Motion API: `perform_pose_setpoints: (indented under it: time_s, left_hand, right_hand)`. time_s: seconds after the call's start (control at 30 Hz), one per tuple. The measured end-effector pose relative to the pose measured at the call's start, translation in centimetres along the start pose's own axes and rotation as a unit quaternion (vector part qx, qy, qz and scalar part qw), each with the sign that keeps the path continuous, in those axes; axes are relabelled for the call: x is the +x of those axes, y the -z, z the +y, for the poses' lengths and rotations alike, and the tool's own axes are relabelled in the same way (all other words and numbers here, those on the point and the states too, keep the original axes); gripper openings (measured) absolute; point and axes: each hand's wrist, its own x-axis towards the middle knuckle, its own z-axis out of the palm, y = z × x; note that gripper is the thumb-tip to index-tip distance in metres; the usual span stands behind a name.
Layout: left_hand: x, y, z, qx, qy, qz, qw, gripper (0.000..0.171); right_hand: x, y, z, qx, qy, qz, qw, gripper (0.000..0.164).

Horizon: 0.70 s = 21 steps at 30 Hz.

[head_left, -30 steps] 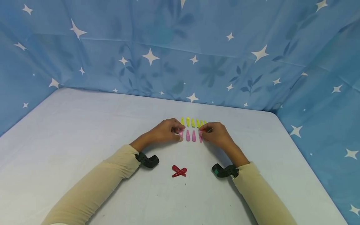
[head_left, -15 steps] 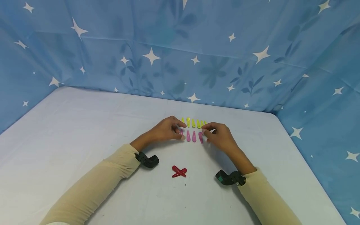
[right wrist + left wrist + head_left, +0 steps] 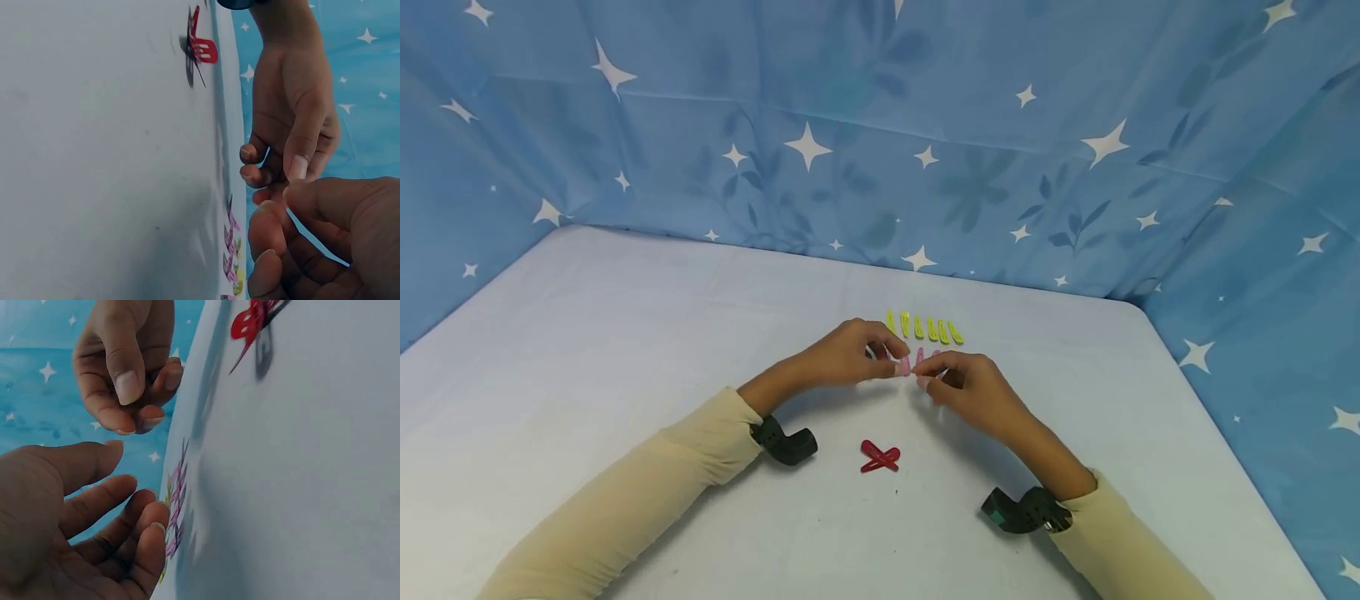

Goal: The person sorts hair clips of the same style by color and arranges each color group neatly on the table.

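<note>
My left hand [image 3: 850, 354] hovers at the left part of a row of pink snap hair clips [image 3: 921, 356], thumb and index finger apart. In the left wrist view nothing shows between that hand's fingers [image 3: 103, 512]. Close beside it, my right hand [image 3: 977, 393] is just in front of the row, its fingers loosely bent. I see nothing held in it in the right wrist view. Both hands hide parts of the pink row. Behind it lies a row of yellow snap hair clips [image 3: 932, 329]. Two red snap hair clips [image 3: 880, 456] lie crossed, nearer to me.
A white cloth-covered table [image 3: 647, 317] bears all the clips. Along its far side and right side hangs a blue curtain [image 3: 850, 167] with white stars. Each wrist wears a black camera band [image 3: 786, 442].
My right hand has come away from the rightmost pink clip and moved left and toward me. My left hand has let go of the leftmost pink clip and shifted slightly right. The red clips stay put.
</note>
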Motion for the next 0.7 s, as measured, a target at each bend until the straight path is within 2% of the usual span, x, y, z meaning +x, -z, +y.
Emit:
perform_pose_setpoints:
  time_s: [0.17,0.27,0.4,0.53,0.7]
  left_hand:
    - [-1.2,0.2,1.0,-0.009,0.056,-0.047,0.9973,0.023]
    - [-1.8,0.3,1.2,-0.029,0.068,-0.074,0.9945,0.025]
    - [-2.8,0.1,1.4,-0.026,0.052,-0.118,0.9913,0.026]
    - [-3.6,-0.4,1.9,-0.008,0.032,-0.151,0.9881,0.026]
    - [-4.2,-1.2,2.1,0.019,0.023,-0.171,0.9849,0.021]
  right_hand:
    - [-1.4,-0.5,0.0,0.013,0.013,-0.053,0.998,0.017]
    - [-2.0,-1.0,0.0,0.008,0.039,-0.082,0.996,0.018]
    - [-2.3,-1.7,-0.1,0.005,0.077,-0.114,0.990,0.021]
    - [-2.5,-2.2,-0.5,-0.004,0.086,-0.132,0.987,0.022]
    - [-2.6,-2.7,-0.8,-0.015,0.102,-0.134,0.986,0.023]
